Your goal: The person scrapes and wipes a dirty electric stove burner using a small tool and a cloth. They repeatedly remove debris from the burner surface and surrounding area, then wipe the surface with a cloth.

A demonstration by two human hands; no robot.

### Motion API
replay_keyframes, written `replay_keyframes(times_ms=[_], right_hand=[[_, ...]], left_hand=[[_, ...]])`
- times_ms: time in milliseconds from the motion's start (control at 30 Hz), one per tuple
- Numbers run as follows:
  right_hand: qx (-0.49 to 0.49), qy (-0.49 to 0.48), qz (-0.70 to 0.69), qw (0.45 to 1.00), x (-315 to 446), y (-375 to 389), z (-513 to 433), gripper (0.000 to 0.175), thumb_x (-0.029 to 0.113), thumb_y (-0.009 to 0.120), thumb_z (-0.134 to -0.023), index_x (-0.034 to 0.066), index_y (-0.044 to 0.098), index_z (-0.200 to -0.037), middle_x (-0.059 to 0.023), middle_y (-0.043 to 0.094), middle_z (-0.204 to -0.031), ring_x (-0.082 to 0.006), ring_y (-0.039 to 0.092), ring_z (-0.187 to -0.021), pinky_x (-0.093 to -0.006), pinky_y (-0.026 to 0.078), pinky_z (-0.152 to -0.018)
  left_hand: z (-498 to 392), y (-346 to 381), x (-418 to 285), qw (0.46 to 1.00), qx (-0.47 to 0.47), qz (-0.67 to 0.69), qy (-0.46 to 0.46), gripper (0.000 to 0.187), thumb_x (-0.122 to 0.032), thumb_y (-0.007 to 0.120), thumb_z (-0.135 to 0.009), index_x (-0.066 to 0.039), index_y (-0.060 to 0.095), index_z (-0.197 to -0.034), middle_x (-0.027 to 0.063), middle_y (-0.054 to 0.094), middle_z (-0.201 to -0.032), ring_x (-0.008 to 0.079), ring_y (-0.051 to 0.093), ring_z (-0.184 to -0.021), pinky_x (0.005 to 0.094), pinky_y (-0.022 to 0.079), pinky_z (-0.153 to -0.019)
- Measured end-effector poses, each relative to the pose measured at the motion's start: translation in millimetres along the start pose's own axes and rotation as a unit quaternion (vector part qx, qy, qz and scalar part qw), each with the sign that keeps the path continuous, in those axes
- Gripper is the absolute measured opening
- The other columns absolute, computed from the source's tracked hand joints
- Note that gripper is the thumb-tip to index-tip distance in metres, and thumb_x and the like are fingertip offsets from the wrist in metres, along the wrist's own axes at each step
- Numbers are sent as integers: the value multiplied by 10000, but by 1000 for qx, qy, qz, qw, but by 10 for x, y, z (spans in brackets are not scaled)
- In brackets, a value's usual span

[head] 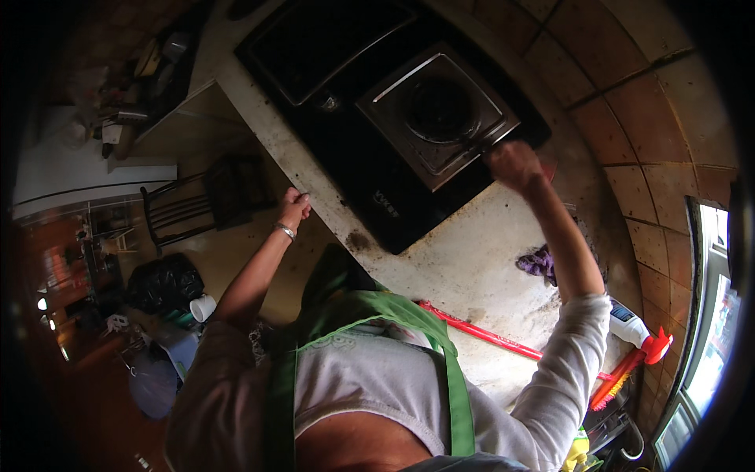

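My right hand [516, 164], blurred and curled like a fist, is over the near right corner of a black gas cooktop [377, 171]. It is beside the square metal drip tray [433, 162] around a round burner [445, 109]. A dark shape shows at its fingers and a dull red patch behind its wrist; I cannot tell whether it grips anything. At the counter's front edge, my left hand [294, 206] has its fingers curled in, with nothing visible in them. A bracelet circles that wrist.
A purple cloth [538, 264], a red rod [483, 333], a spray bottle [630, 324] and an orange-red brush [616, 380] lie on the stained counter [448, 277]. Tiled wall [643, 118] and window [711, 330] bound the right. A dark wooden chair [183, 209] stands left.
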State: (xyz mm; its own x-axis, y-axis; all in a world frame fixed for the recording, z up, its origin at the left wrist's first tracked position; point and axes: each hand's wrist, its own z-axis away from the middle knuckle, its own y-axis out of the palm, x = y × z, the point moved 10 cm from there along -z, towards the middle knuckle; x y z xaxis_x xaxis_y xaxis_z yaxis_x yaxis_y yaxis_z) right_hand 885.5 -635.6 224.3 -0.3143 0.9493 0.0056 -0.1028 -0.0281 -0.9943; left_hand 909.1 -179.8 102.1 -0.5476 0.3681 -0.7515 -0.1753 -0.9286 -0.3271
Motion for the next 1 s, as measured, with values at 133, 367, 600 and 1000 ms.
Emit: replay_keyframes(times_ms=[133,367,600,1000], right_hand=[[100,-37,-37,994,693,303,77,191,155,500,-834,140,615,-682,-45,588,-612,-193,608,-567,-329,522,-544],[20,132,-113,984,189,47,269,161,96,518,-777,64,674,-754,-142,648,-711,-294,655,-648,-390,540,-563],[18,140,-133,981,582,-5,-93,127,87,529,-753,31,642,-738,-188,643,-742,-324,653,-710,-400,541,-610],[-1,223,-153,963,590,115,4,138,115,511,-777,38,625,-786,-198,626,-721,-394,628,-725,-457,523,-644]], left_hand=[[12,-12,-21,1000,-5,2,12,149,-117,559,-904,-117,445,-808,18,517,-609,94,475,-489,226,374,-440],[3,26,27,999,11,31,23,143,-138,556,-905,-111,435,-833,5,518,-612,79,454,-470,219,359,-432],[9,52,35,998,16,53,28,164,-142,557,-903,-114,417,-822,-3,497,-610,77,448,-480,218,362,-443],[4,93,54,995,9,85,51,134,-134,545,-908,-117,442,-824,-12,492,-607,68,440,-496,220,349,-451]])
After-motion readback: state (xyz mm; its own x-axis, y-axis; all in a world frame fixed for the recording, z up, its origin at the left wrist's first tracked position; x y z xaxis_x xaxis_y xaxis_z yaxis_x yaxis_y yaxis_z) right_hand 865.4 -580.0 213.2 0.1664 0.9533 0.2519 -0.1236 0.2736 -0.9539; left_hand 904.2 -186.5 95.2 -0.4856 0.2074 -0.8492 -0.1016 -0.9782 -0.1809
